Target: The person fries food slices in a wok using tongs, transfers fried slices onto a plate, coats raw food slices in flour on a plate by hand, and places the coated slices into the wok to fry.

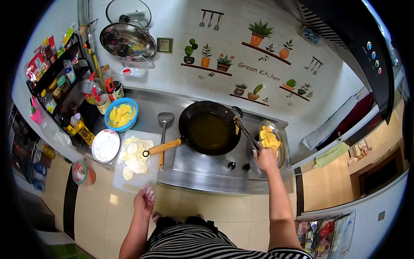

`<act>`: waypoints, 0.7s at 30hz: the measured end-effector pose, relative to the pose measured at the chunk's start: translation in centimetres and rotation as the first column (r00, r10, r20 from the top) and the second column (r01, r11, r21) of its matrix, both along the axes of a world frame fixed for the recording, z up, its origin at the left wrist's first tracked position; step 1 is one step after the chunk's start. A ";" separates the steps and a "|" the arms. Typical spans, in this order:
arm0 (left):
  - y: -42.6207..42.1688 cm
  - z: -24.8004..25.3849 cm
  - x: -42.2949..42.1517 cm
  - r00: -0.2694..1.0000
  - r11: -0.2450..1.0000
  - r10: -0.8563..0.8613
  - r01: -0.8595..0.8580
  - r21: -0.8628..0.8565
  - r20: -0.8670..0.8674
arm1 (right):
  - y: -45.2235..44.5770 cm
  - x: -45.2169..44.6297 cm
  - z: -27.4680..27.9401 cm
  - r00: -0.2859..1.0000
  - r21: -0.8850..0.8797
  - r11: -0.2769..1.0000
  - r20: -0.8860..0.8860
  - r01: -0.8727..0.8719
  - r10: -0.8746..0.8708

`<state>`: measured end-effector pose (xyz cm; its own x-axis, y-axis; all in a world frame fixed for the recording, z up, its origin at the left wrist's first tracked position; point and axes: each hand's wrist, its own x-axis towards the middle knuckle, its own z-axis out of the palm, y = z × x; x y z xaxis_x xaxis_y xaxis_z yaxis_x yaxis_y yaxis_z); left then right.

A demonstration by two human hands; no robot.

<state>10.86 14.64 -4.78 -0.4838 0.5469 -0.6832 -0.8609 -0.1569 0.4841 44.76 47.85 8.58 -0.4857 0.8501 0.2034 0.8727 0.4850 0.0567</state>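
My right hand [266, 159] is closed round a pair of metal tongs [247, 134], whose tips reach the right rim of a black wok [210, 129]. A yellow fried slice [237, 125] shows at the tips. Oil lies in the wok. Just beyond my right hand, a plate holds several golden fried slices [270, 139]. My left hand [145, 200] hovers before the front edge of a white cutting board [148, 177], its fingers loosely bent, dusted white and holding nothing. Pale, white-coated slices [135, 158] lie spread on the board.
Left of the wok, a spatula [165, 125] lies beside its wooden handle [163, 147]. A bowl of white powder [105, 146] and a blue basket [130, 125] of yellow slices stand farther left, near bottles [102, 96] and a black rack [67, 55]. Stove knobs [232, 165] line the front.
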 end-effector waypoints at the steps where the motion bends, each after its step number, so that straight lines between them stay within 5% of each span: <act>1: 0.2 0.0 0.1 1.000 1.000 0.002 -0.002 -0.003 0.001 | 0.0 0.1 0.0 1.000 0.002 1.000 -0.002 0.003 -0.003; 8: 0.8 -0.3 1.1 0.999 0.999 -0.036 0.035 -0.012 -0.019 | 0.1 4.2 -1.3 0.914 -0.022 0.998 -0.402 0.054 -0.058; 10: 1.0 -0.6 1.5 1.000 0.999 -0.030 0.030 0.033 -0.008 | 0.2 6.8 -1.6 0.786 -0.268 0.949 -0.544 0.169 -0.294; 11: 1.2 -0.6 1.9 0.999 0.999 -0.035 0.036 0.033 -0.009 | 0.8 8.7 -2.7 0.816 -0.086 0.985 -0.552 0.151 -0.173; 12: 1.6 0.0 2.5 1.000 1.000 -0.023 0.024 0.011 -0.014 | 1.1 10.2 -3.2 0.815 -0.085 0.984 -0.553 0.155 -0.176; 15: 2.3 0.2 3.6 1.000 1.000 -0.019 0.019 -0.015 -0.018 | 1.9 13.4 -4.5 0.680 -0.244 0.944 -0.655 0.223 -0.330; 18: 3.0 0.0 4.6 0.999 0.999 -0.040 0.039 -0.021 -0.012 | 1.5 14.9 -4.0 0.620 -0.460 0.829 -0.560 0.318 -0.549; 21: 3.8 -0.5 5.4 0.996 0.996 -0.087 0.088 0.014 -0.007 | 3.3 16.8 -6.8 0.650 -0.465 0.861 -0.592 0.208 -0.477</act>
